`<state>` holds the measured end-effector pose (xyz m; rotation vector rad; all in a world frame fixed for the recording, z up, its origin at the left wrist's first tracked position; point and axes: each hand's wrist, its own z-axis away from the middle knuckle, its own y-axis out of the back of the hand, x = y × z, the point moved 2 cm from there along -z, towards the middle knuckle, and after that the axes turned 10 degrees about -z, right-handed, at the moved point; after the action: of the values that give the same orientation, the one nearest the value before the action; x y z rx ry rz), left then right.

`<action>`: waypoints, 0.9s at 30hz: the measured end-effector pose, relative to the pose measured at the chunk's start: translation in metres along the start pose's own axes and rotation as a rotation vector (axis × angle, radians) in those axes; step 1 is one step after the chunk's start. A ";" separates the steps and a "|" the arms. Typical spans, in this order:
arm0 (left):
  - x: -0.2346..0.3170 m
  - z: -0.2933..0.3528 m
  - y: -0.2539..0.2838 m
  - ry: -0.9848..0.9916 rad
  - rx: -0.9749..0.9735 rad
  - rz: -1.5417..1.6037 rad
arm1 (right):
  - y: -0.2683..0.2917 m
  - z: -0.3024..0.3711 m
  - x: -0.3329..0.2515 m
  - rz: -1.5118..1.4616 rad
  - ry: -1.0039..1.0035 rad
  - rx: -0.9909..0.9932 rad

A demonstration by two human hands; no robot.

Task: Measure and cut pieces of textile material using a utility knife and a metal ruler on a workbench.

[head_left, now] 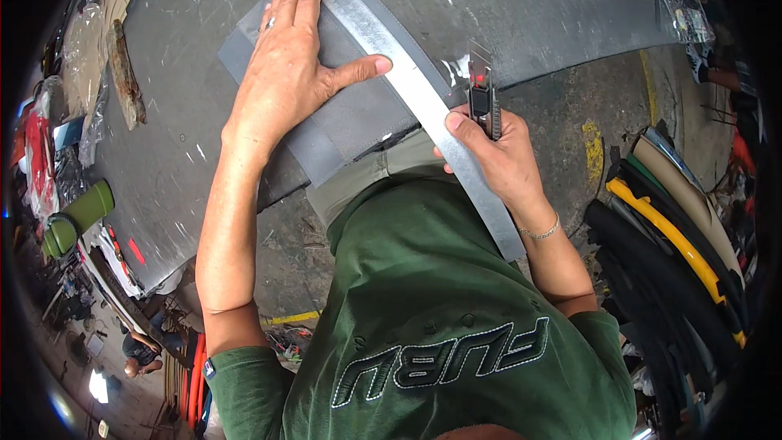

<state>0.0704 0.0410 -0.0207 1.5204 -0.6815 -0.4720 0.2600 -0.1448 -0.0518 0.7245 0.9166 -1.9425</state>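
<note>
Steadying metal straightedge (pixel 428 98), upper centre.
Pressing with splayed, empty left hand (pixel 285 65); gripping snap-off knife (pixel 482 99) and straightedge in closed right hand (pixel 509 155). Best keep left thumb (pixel 366 69) clear.

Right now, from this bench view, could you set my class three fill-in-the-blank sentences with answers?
1. Of ring and bracelet, the left hand wears the ____.
2. The right hand holds a utility knife, blade pointing ____ from the shirt.
3. The number of hands touching the metal strip is ____.
Missing words: ring; away; two.
</note>
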 end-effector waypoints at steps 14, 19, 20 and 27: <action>0.002 -0.001 0.002 0.008 0.014 -0.010 | 0.003 -0.002 0.003 0.041 0.027 -0.002; 0.002 0.000 0.002 0.011 -0.016 -0.030 | 0.004 -0.002 0.004 0.036 0.030 -0.028; 0.001 0.000 0.001 0.024 -0.007 -0.036 | 0.004 -0.003 0.004 0.005 0.034 -0.039; -0.001 -0.007 0.002 0.023 -0.065 -0.126 | 0.017 -0.015 0.016 0.059 0.127 -0.072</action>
<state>0.0741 0.0466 -0.0182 1.5108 -0.5498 -0.5653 0.2695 -0.1464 -0.0780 0.8312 1.0257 -1.8195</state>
